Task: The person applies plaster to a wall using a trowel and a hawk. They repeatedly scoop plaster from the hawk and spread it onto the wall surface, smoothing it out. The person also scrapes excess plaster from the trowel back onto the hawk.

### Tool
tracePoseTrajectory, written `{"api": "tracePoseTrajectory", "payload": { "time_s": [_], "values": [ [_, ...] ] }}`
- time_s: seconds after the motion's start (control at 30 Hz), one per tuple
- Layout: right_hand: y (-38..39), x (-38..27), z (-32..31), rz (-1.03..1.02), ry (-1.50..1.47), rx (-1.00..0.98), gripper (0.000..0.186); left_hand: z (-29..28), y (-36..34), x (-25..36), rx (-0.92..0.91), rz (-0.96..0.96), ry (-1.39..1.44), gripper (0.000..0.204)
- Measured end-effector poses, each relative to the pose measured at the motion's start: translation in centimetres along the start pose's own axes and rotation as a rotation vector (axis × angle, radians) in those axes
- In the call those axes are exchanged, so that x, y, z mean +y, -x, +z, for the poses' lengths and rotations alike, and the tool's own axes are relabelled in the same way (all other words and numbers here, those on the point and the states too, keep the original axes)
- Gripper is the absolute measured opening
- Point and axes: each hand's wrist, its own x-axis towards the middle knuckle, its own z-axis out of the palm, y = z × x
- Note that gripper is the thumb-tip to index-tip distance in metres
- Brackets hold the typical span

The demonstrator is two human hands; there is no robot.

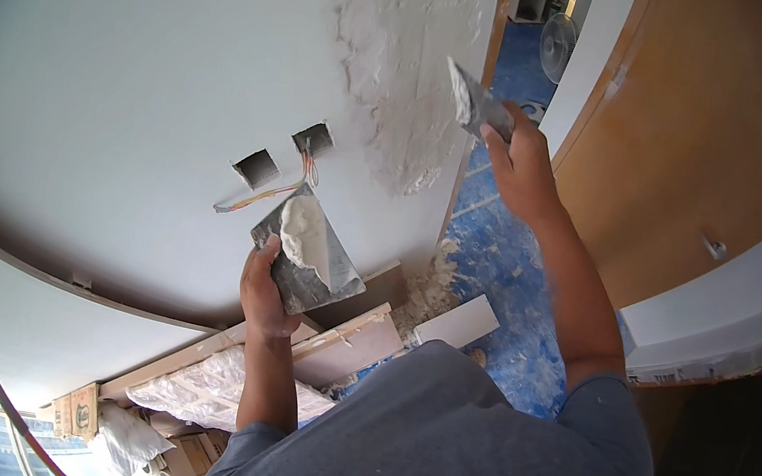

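My left hand (268, 290) grips a wide grey metal plate (337, 276) carrying a lump of white plaster (305, 237), just below two square wall openings (256, 168) with loose wires (270, 196) hanging out. My right hand (520, 165) holds a scraper (477, 106) with white plaster on its blade, raised near the right edge of the wall. Beside it, a rough plastered patch (404, 76) covers part of the white wall (157, 31).
A wooden door (693, 165) stands on the right, beside a passage with a fan (556, 48) and blue floor covering (509, 266) scattered with debris. Along the wall's foot lie boards (356, 347), plastic-wrapped material (195, 382) and cardboard (185, 454). A cable (4, 390) runs at lower left.
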Motion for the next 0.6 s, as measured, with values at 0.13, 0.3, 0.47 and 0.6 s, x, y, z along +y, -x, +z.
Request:
{"api": "tracePoseTrajectory", "payload": {
  "time_s": [0.13, 0.3, 0.47, 0.6],
  "values": [
    [-5.4, 2.3, 4.1, 0.067, 0.099, 0.323, 0.027, -0.7, 0.8, -2.4, -0.038, -0.106, -0.014, 0.035],
    [-10.2, 1.7, 6.6, 0.036, 0.227, 0.536, 0.031, -2.3, 2.2, -5.1, 0.078, -0.225, 0.011, 0.024],
    [-13.6, 0.9, 6.9, 0.015, 0.279, 0.603, 0.033, -5.0, 2.8, -5.8, 0.095, -0.252, 0.023, 0.024],
    [-15.1, 0.8, 7.1, 0.009, 0.313, 0.598, 0.039, -6.2, 2.7, -5.6, 0.108, -0.244, 0.019, 0.024]
  ]
}}
